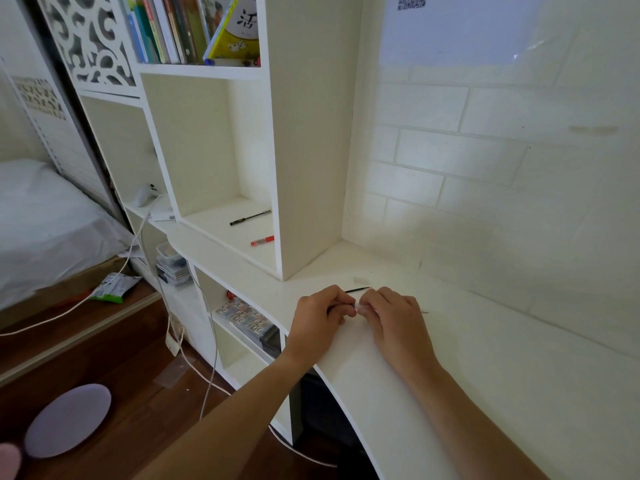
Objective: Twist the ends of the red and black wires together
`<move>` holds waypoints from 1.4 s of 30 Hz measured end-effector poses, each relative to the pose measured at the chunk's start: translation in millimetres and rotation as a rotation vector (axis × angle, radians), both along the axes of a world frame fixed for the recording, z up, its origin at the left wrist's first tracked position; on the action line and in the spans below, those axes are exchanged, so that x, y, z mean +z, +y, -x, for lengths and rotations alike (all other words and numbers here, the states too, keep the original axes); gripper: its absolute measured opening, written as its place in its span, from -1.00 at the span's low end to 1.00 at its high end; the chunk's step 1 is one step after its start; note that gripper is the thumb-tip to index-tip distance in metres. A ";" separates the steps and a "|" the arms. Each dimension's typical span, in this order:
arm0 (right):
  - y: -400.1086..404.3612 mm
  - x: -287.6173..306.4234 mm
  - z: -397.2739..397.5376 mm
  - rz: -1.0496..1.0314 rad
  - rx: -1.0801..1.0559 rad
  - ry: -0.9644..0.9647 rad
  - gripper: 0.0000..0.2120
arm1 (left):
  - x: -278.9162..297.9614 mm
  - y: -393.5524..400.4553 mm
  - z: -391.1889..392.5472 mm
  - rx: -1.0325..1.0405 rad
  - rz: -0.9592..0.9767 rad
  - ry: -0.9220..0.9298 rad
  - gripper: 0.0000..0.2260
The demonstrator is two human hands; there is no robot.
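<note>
Both my hands meet over the white desk (450, 358) near its left end. My left hand (320, 311) has its fingers curled around a thin dark pen-like stick (356, 290), whose tip pokes out beyond the knuckles. My right hand (391, 311) pinches a small pale piece at the same spot, fingertip to fingertip with the left. A thin dark tip shows just past the right hand's far side. What exactly lies between the fingers is hidden.
A white shelf unit stands at the desk's left; its open cubby (221, 216) holds a black pen (250, 217) and a red pen (262, 241). Books (194, 29) fill the shelf above. White cables (145, 244) hang toward the wood floor. A bed (41, 216) lies at far left.
</note>
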State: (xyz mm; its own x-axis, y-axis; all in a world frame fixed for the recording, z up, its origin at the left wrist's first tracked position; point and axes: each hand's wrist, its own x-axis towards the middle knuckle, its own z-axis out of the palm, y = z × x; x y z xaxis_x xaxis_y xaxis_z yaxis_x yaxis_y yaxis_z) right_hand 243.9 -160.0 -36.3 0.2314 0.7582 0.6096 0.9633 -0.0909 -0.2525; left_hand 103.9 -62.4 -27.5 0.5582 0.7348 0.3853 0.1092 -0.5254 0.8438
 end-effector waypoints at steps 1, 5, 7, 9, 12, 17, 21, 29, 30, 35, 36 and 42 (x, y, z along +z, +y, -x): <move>0.4 -0.8 -0.2 0.003 -0.005 -0.012 -0.89 | 0.3 -0.4 0.1 -0.001 -0.006 -0.001 -0.82; 1.6 -2.5 0.0 0.018 -0.020 -0.030 -0.81 | -0.3 -0.8 1.1 0.001 -0.028 -0.005 -0.79; 2.1 -3.7 -0.4 0.017 -0.024 -0.036 -0.81 | -0.7 -0.9 1.4 0.008 -0.040 -0.003 -0.78; 2.4 -4.6 -1.0 0.019 -0.025 -0.040 -0.82 | -0.8 -0.4 1.3 0.017 -0.047 0.004 -0.78; 3.0 -4.9 -2.3 0.012 -0.028 -0.042 -0.80 | -1.7 0.4 1.1 0.018 -0.042 0.014 -0.77; 1.5 -4.0 -0.2 0.035 -0.027 -0.043 -0.70 | -1.2 -1.1 1.7 0.017 -0.044 0.019 -0.77; 0.7 -1.4 3.8 0.068 -0.032 -0.006 -0.74 | 0.5 -0.9 1.1 0.024 -0.028 -0.012 -0.78; -1.1 3.4 3.0 0.031 -0.056 -0.005 -0.88 | -1.2 2.9 -5.6 0.071 -0.147 0.063 -0.87; -1.4 3.4 2.1 0.026 -0.054 -0.003 -0.87 | -2.3 3.6 -6.5 0.095 -0.164 0.081 -0.88; -1.5 3.3 0.3 0.016 -0.009 0.017 -0.90 | -3.4 3.7 -7.9 0.105 -0.240 0.113 -0.85; -1.7 2.9 0.0 0.009 0.000 0.020 -0.90 | -3.2 3.5 -7.7 0.105 -0.258 0.120 -0.84; -0.5 -1.0 -1.5 -0.013 0.010 0.010 -0.90 | -4.4 4.1 -7.1 0.110 -0.313 0.137 -0.84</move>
State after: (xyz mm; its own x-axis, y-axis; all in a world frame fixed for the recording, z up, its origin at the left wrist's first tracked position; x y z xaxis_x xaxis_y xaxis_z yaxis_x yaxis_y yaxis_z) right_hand 245.3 -160.5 -37.2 0.2306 0.7524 0.6171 0.9614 -0.0783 -0.2637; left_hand 111.0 -58.3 -31.9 0.5445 0.6514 0.5283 0.2802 -0.7350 0.6175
